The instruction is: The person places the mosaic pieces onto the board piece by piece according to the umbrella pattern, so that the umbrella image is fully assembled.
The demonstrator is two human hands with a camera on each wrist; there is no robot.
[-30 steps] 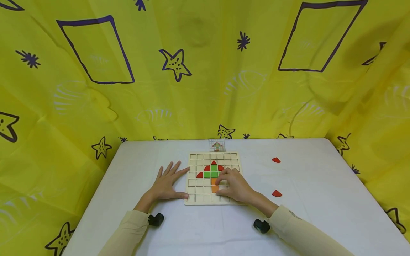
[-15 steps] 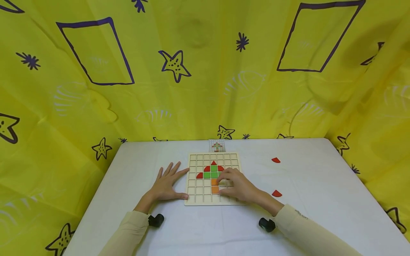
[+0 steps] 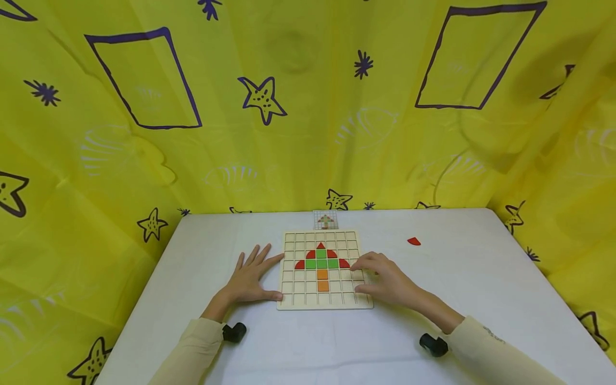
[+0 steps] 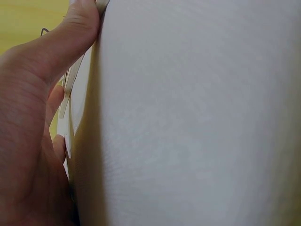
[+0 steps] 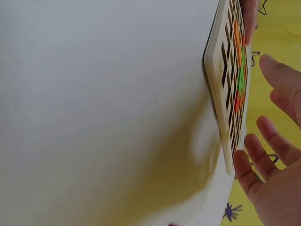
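A pale wooden grid board [image 3: 300,300] lies on the table. Set into it are red pieces [image 3: 344,263], green squares [image 3: 321,254] and a column of orange squares [image 3: 323,285], together shaped like a tree. My left hand [image 3: 250,279] rests at the board's left side, fingers spread, thumb on its lower corner. In the left wrist view, that thumb [image 4: 80,23] presses the board's edge. Over the board's right edge hovers my right hand [image 3: 387,280], thumb and forefinger apart with nothing between them. The right wrist view shows its fingers [image 5: 258,155] relaxed and bare.
A small pattern card [image 3: 325,219] with a similar tree lies behind the board. One loose red quarter-circle piece [image 3: 414,241] is on the white table [image 3: 308,342] to the right. A yellow patterned curtain [image 3: 308,144] encloses the back and sides.
My right hand has moved right, away from the orange squares, uncovering the tree's right side. The nearer loose red piece is now hidden behind my right arm. My left hand stays put.
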